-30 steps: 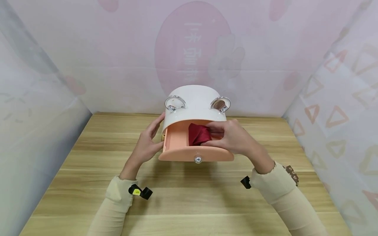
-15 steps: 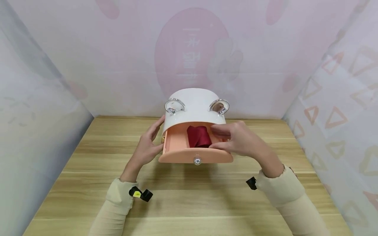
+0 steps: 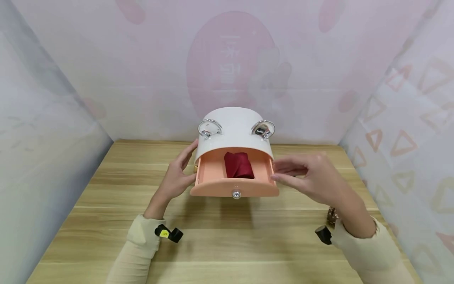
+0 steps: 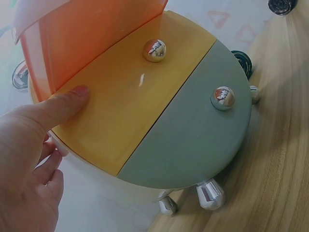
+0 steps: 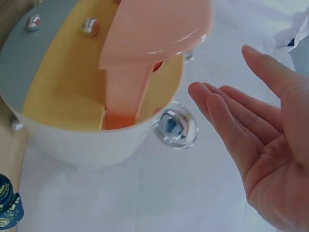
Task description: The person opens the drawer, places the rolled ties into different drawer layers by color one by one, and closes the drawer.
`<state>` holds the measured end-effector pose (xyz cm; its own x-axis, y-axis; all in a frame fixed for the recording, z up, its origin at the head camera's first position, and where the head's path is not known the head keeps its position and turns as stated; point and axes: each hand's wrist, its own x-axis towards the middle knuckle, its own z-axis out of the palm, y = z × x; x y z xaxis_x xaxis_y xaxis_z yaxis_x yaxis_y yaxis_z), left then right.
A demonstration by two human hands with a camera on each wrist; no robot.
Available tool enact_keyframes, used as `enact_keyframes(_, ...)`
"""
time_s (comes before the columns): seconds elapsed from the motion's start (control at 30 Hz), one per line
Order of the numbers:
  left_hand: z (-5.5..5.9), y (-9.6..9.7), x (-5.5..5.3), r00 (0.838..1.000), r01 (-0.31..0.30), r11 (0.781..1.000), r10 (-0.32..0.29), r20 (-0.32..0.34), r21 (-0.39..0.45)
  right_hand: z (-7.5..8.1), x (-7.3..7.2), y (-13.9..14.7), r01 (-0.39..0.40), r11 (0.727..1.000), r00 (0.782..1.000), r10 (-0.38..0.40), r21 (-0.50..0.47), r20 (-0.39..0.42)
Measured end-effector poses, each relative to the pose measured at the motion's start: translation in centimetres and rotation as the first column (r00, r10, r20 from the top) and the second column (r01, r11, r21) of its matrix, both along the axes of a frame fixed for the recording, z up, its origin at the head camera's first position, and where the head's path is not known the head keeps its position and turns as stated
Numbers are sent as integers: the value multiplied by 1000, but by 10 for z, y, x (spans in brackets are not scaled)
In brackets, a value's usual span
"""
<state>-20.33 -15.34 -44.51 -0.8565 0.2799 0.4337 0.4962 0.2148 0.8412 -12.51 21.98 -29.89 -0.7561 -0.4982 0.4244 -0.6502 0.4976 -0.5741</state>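
A white rounded drawer box point(image 3: 234, 132) stands on the table with its orange top drawer point(image 3: 216, 188) pulled out. Inside the drawer lies a rolled, satiny dark red cloth point(image 3: 239, 165). My left hand point(image 3: 178, 176) grips the box's left side. In the left wrist view its thumb point(image 4: 72, 99) presses the front of the yellow drawer point(image 4: 113, 104), and its fingers sit behind the edge. My right hand point(image 3: 312, 177) holds nothing and is beside the drawer's right edge. The right wrist view shows this hand's fingers point(image 5: 231, 121) loosely extended, apart from the box.
Below the yellow drawer is a green drawer point(image 4: 188, 116) with a shiny knob. Chrome rings point(image 3: 263, 129) stick up from the top, and metal feet point(image 4: 211, 195) support the box. A brown patterned item point(image 3: 332, 217) shows beside the right wrist. A blue patterned roll point(image 5: 9, 205) lies nearby.
My right hand has let go of the red cloth and drawn back to the right, out of the drawer. The cloth stays inside. My left hand has kept its grip.
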Motion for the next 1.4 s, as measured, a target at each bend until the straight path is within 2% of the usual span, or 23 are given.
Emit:
enact_keyframes(0.2, -2, 1, -2, 1000, 7, 1000, -7, 5, 1, 0, 22, -8, -43, 999, 999, 43, 13, -27)
enact_keyframes(0.43, -3, 1, -6, 1000, 8, 1000, -8, -5, 2, -16, 29, -24, -42, 999, 999, 42, 30, -11)
enact_keyframes(0.63, -3, 0, -7, 1000, 4, 1000, -4, -1, 0, -44, 33, -41, -88, 989, 996, 83, -121, -42)
enact_keyframes(0.8, -3, -1, -7, 1000, 3, 1000, -3, 1, -1, -67, 33, -55, -75, 957, 997, 63, -279, -51)
enact_keyframes(0.93, -3, -2, -7, 1000, -4, 1000, 4, 0, -1, -85, 35, -66, -18, 927, 1000, 25, -375, 14)
enact_keyframes(1.07, -1, -1, -8, 1000, 0, 1000, 0, -6, 3, -102, 36, -77, 46, 905, 994, 2, -423, 111)
enact_keyframes(1.17, 0, -1, -7, 1000, 2, 1000, -2, -4, 3, -111, 36, -84, 61, 891, 983, 24, -450, 182)
enact_keyframes(1.23, 1, -1, -7, 1000, 3, 1000, -3, -3, 1, -115, 36, -88, 67, 875, 970, 55, -480, 236)
enact_keyframes(1.3, 1, -1, -6, 1000, 1, 1000, -1, -1, -1, -117, 36, -92, 80, 844, 947, 101, -531, 304)
enact_keyframes(1.4, 1, -1, -5, 1000, -3, 1000, 3, -2, -4, -120, 36, -97, 110, 795, 920, 145, -597, 364)
